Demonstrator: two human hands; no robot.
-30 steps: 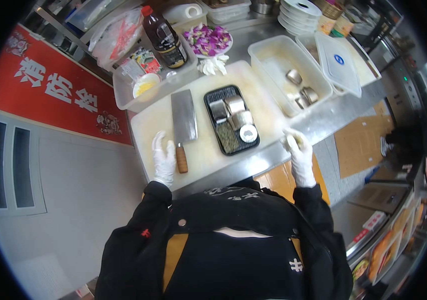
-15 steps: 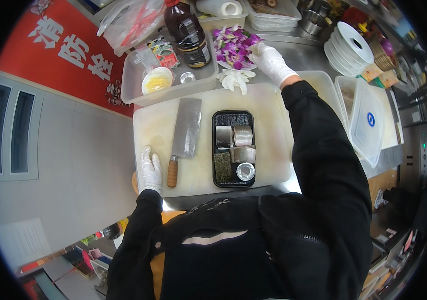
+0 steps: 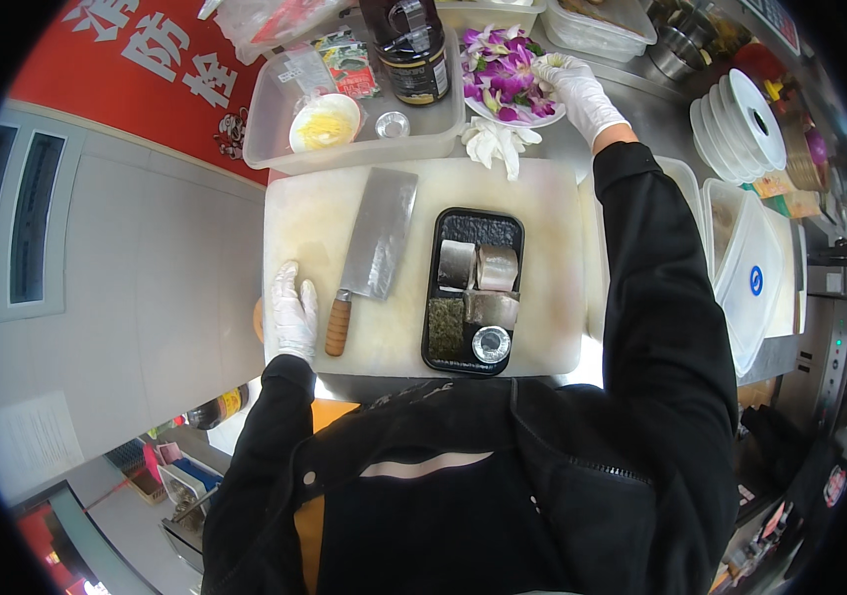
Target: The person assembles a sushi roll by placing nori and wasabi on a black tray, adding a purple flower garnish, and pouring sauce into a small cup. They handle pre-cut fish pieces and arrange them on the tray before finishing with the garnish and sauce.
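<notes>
My left hand (image 3: 294, 309), in a white glove, rests flat on the left edge of the white cutting board (image 3: 552, 228), fingers out and holding nothing. Beside it lies a cleaver (image 3: 381, 233) with a wooden handle. In the middle of the board a black tray (image 3: 476, 225) holds silvery-skinned fish pieces (image 3: 493, 309), a dark green seaweed piece (image 3: 446, 327) and a small foil cup (image 3: 491, 344). Beyond the board my gloved right hand (image 3: 579, 94) closes its fingers on a flower among the purple orchid flowers (image 3: 505, 74) heaped on a white plate (image 3: 532, 121).
A crumpled white glove (image 3: 496, 145) lies before the plate. At the back left, a clear bin (image 3: 275, 149) holds a dark bottle (image 3: 408, 50), a bowl of yellow shreds (image 3: 325, 123) and another foil cup (image 3: 393, 125). White plates (image 3: 740, 129) and lidded plastic boxes (image 3: 745, 283) stand right.
The whole view has shifted and turned slightly. My right hand stays at the orchid flowers, its fingers a little farther in among them. My left hand remains flat on the board.
</notes>
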